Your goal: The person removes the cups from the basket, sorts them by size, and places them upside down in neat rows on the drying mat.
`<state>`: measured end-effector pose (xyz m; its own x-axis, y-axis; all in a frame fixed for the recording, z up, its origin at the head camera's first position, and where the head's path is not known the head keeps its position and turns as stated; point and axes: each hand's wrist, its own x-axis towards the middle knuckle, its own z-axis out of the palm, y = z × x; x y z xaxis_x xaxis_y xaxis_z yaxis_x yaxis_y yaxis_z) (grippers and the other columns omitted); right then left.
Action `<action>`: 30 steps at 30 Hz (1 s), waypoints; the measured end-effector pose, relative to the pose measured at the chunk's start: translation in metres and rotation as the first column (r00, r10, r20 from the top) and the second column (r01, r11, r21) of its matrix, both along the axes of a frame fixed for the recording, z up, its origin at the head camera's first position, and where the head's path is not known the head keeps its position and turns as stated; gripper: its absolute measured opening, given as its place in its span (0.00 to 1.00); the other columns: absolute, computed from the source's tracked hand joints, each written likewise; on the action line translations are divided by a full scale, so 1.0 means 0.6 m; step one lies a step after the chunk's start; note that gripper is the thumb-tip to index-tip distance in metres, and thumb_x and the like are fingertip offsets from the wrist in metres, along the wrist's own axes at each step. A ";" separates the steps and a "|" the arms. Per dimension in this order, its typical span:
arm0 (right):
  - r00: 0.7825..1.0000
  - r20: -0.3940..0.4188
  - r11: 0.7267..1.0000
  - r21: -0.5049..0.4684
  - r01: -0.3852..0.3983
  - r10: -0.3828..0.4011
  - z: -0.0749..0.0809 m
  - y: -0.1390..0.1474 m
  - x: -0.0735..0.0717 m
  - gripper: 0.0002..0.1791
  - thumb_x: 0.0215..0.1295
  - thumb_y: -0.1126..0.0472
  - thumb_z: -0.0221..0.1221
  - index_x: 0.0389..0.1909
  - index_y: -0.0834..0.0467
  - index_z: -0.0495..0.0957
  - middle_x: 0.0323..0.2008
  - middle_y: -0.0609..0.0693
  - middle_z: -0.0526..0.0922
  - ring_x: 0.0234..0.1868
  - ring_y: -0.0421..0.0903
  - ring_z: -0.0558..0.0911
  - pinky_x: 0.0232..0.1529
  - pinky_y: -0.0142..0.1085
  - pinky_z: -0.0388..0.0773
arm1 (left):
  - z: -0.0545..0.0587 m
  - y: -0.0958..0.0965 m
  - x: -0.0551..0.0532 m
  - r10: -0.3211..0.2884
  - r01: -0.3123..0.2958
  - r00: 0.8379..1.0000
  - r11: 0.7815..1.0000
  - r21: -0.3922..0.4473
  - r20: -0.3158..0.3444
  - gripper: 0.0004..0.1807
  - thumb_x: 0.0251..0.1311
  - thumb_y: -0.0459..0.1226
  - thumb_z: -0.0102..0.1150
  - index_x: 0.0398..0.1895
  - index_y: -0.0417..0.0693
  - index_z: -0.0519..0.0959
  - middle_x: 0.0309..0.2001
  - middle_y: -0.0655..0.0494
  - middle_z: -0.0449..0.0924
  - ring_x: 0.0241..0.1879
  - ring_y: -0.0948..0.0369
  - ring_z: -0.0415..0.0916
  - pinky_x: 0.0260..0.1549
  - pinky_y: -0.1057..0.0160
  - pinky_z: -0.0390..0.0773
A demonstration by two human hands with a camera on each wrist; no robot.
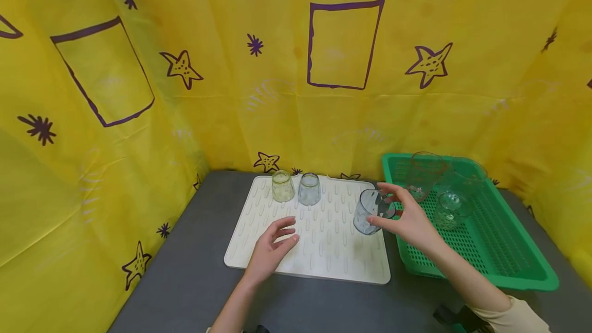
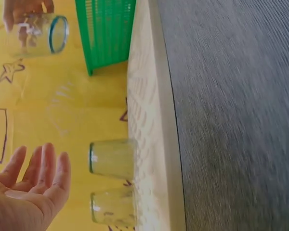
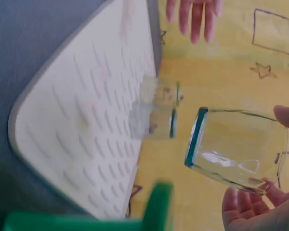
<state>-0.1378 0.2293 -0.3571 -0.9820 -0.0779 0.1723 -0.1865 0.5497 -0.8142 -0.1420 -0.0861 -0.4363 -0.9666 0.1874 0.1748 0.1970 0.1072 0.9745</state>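
Observation:
My right hand (image 1: 407, 220) pinches a clear bluish glass tumbler (image 1: 365, 217) between thumb and fingers, above the right side of the white ribbed mat (image 1: 324, 251). In the right wrist view, the tumbler's teal edge (image 3: 196, 137) faces the mat. Over the front left of the mat, my left hand (image 1: 270, 251) holds nothing, its fingers loosely bent. Two tumblers stand side by side at the mat's back: one yellow-green (image 1: 282, 186), one bluish (image 1: 309, 189). Both look narrower at the top, and the left wrist view shows them beyond my left fingers.
A green plastic basket (image 1: 522, 282) stands right of the mat, close to my right forearm. Inside it are a reddish-rimmed glass (image 1: 423, 181) and a clear tumbler (image 1: 447, 212). Yellow patterned cloth (image 1: 222, 117) hangs behind and beside the dark table (image 1: 185, 261).

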 end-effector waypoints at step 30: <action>0.979 -0.083 0.977 -0.084 -0.195 0.188 -0.070 -0.096 0.038 0.44 0.46 0.53 0.77 0.65 0.47 0.66 0.56 0.47 0.73 0.53 0.46 0.71 0.51 0.44 0.75 | -0.004 0.077 0.011 -0.265 0.264 0.964 0.961 -0.083 -0.010 0.37 0.51 0.41 0.74 0.65 0.57 0.69 0.59 0.60 0.74 0.58 0.59 0.72 0.56 0.59 0.73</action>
